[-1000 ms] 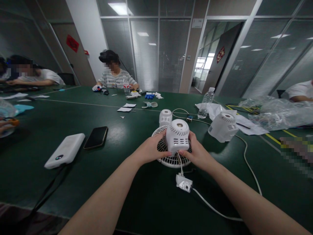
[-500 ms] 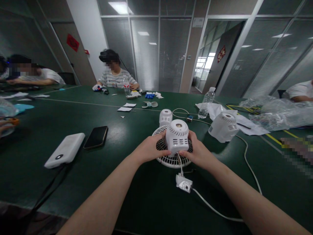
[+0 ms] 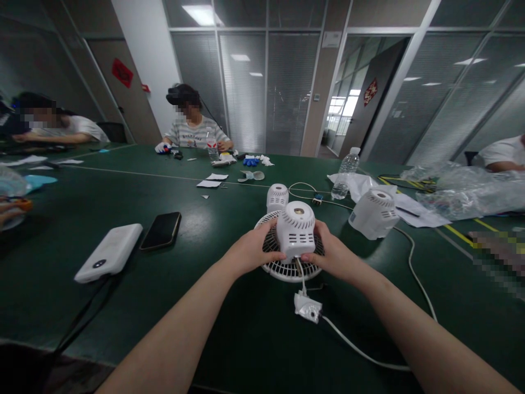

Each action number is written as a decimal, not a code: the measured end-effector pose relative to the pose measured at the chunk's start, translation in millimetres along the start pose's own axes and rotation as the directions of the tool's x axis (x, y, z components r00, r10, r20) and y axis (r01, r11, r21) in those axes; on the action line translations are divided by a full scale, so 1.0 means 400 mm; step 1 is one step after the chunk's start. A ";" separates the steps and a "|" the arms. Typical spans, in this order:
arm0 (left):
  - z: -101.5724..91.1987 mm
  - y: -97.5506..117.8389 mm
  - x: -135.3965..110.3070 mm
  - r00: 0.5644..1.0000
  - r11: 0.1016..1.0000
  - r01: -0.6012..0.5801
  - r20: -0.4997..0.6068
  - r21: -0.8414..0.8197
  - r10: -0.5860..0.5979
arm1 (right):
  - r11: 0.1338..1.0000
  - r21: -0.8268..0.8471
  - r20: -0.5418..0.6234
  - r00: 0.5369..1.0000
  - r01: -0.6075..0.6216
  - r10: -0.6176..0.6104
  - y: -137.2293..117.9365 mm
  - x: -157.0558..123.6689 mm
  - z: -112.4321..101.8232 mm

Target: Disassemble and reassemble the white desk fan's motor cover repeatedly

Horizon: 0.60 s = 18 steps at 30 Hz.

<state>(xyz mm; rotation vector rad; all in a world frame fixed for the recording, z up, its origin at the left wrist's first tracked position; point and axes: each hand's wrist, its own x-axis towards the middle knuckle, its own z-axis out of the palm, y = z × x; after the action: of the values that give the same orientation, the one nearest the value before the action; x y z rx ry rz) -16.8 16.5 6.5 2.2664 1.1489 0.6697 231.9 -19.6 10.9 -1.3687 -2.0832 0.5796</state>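
Note:
A white fan motor housing (image 3: 296,227) with slotted vents sits over a round fan grille (image 3: 283,272). My left hand (image 3: 255,247) grips its left side, thumb at the lower front edge. On the other side my right hand (image 3: 333,249) holds it likewise, with its thumb near the cable outlet. From the housing's lower front a short white cable (image 3: 302,271) runs down to a small white control box (image 3: 307,307) on the table. Behind the grille stands a similar white housing (image 3: 278,197). The inside of the held housing is hidden.
A third white housing (image 3: 375,213) and a plastic bottle (image 3: 346,172) stand right on the green table (image 3: 197,306). A power bank (image 3: 110,251) and a phone (image 3: 161,230) lie left. Fan blades (image 3: 251,175) lie farther back. A co-worker (image 3: 194,128) sits opposite.
Both hands keep their hold on the housing, which stays over the grille. Only a very slight shift of the view shows.

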 end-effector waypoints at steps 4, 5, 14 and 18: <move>0.003 -0.009 0.003 1.000 1.000 -0.014 -0.016 0.006 0.014 | 1.000 0.005 -0.001 1.000 -0.015 0.015 -0.005 -0.005 0.007; 0.004 -0.013 0.003 0.999 1.000 -0.026 -0.022 0.017 0.026 | 1.000 0.008 -0.005 1.000 -0.008 0.009 -0.007 -0.007 0.009; -0.003 -0.047 0.011 0.996 0.960 -0.087 0.008 0.267 0.089 | 0.994 0.090 -0.002 0.998 0.069 -0.069 0.001 -0.009 0.016; -0.026 -0.026 0.004 0.999 0.930 -0.024 -0.035 0.366 0.040 | 0.984 0.090 -0.170 0.976 0.152 -0.136 0.007 -0.015 0.007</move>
<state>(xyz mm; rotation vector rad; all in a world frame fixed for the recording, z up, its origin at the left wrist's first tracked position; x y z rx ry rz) -28.6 25.3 7.9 2.5945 1.3533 0.5533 233.5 -24.2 5.6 -1.1564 -1.9730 0.4890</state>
